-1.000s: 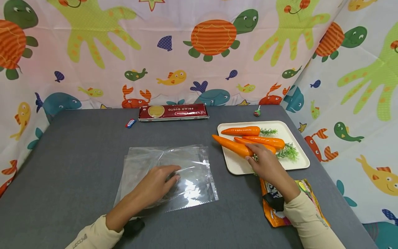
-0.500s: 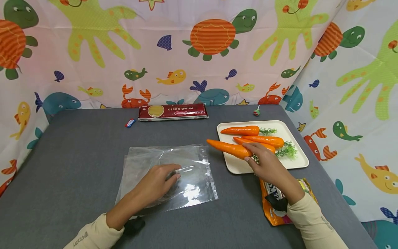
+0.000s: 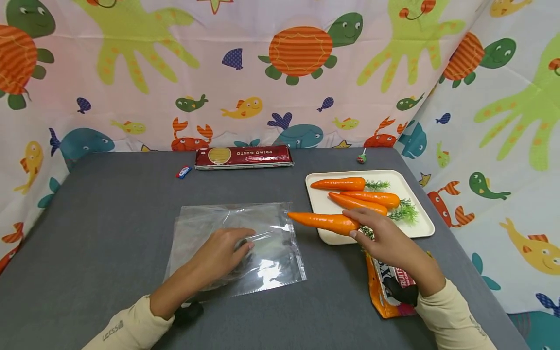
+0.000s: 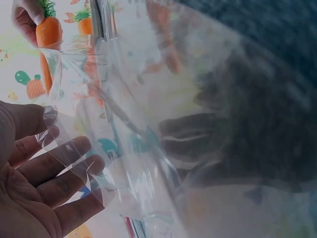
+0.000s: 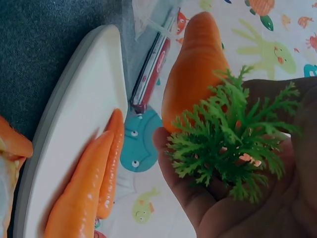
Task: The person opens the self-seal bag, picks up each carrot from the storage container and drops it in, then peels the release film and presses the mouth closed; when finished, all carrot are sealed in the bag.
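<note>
My right hand [image 3: 387,238] grips an orange carrot [image 3: 323,222] by its thick end, the tip pointing left past the tray's near-left rim. Its leafy green top [image 5: 233,134] lies against the palm in the right wrist view. Three more carrots [image 3: 339,183] lie on a cream tray [image 3: 426,226]. My left hand [image 3: 218,255] is at a clear plastic bag [image 3: 275,272] that lies in front of me. In the left wrist view the film [image 4: 49,116] is crinkled at the thumb tip and runs across the spread fingers, seemingly pinched there.
An orange snack packet [image 3: 385,291] lies under my right forearm. At the table's [image 3: 109,218] back edge are a long dark-red package [image 3: 245,158], a small blue-and-red wrapped piece [image 3: 183,172] and a lollipop [image 3: 361,158]. A patterned curtain [image 3: 297,107] hangs behind.
My right hand has drawn the carrot toward me and slightly left, turning it nearly level, off the other carrots. The left hand and the bag have stayed almost still.
</note>
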`<state>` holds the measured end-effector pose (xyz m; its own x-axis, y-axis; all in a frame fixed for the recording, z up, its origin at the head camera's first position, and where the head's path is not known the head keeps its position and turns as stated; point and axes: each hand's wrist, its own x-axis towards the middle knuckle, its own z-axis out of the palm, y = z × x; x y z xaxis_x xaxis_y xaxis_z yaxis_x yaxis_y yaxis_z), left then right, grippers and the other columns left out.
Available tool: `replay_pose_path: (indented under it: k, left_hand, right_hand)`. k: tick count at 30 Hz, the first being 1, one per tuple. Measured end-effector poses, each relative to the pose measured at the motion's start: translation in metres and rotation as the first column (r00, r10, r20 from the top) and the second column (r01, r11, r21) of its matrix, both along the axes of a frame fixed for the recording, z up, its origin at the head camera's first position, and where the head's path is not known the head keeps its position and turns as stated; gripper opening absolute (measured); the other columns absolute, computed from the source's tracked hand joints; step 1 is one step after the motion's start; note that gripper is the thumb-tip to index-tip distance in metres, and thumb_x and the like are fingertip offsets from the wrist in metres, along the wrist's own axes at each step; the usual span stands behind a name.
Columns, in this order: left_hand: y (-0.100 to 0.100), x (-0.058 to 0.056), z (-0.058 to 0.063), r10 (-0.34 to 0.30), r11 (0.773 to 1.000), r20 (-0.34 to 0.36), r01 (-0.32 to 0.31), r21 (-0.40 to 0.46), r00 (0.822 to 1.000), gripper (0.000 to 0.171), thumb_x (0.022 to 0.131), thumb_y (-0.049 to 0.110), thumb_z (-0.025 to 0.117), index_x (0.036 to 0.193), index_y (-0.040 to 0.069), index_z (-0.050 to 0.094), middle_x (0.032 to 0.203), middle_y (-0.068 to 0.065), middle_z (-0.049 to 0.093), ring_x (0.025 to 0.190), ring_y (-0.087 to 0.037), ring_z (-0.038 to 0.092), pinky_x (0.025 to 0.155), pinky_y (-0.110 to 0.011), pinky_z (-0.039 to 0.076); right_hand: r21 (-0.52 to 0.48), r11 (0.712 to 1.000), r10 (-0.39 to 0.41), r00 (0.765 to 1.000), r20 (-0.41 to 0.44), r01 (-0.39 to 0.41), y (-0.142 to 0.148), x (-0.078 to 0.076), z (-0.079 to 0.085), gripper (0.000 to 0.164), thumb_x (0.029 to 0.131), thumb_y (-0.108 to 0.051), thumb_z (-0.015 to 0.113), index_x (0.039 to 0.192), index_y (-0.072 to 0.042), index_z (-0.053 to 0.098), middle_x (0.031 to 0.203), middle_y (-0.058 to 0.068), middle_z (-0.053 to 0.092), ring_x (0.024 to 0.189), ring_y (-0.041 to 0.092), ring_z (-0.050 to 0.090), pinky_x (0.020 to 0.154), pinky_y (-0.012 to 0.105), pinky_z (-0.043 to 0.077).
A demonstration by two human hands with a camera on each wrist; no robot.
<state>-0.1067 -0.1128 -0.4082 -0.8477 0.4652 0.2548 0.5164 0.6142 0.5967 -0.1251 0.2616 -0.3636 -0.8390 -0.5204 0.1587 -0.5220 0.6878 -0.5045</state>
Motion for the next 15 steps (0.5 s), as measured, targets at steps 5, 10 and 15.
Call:
replay_pose_path:
  k: [5,10,15]
  left_hand:
    - [0.0,0.001,0.001,0.002,1.0,-0.006,-0.002,-0.002,1.0,0.028,0.09,0.011,0.071,0.116,0.002,0.069,0.114,-0.008,0.069,0.106,-0.021,0.065,0.086,-0.039,0.053]
    - [0.003,0.001,0.003,0.002,1.0,-0.021,-0.002,0.002,1.0,0.027,0.09,0.011,0.071,0.115,0.002,0.069,0.114,-0.007,0.069,0.107,-0.02,0.064,0.089,-0.039,0.052]
    - [0.005,0.001,0.003,0.006,1.0,-0.014,-0.006,0.002,1.0,0.027,0.09,0.013,0.072,0.115,0.002,0.069,0.115,-0.007,0.068,0.108,-0.02,0.063,0.09,-0.039,0.051]
  right_hand:
    - [0.021,0.998,0.064,0.998,0.025,-0.064,-0.007,0.0,0.001,0.045,0.091,-0.002,0.066,0.135,-0.005,0.057,0.132,0.013,0.058,0.123,0.035,0.051,0.098,0.057,0.042]
    - [0.057,0.994,0.087,0.995,0.057,-0.09,-0.017,0.0,0.0,0.044,0.091,-0.004,0.067,0.134,-0.008,0.058,0.13,0.008,0.059,0.122,0.03,0.052,0.1,0.053,0.041]
    - [0.069,0.99,0.112,0.989,0.098,-0.119,-0.028,-0.003,-0.002,0.041,0.094,-0.009,0.065,0.134,-0.007,0.058,0.13,0.01,0.058,0.118,0.028,0.054,0.099,0.052,0.043]
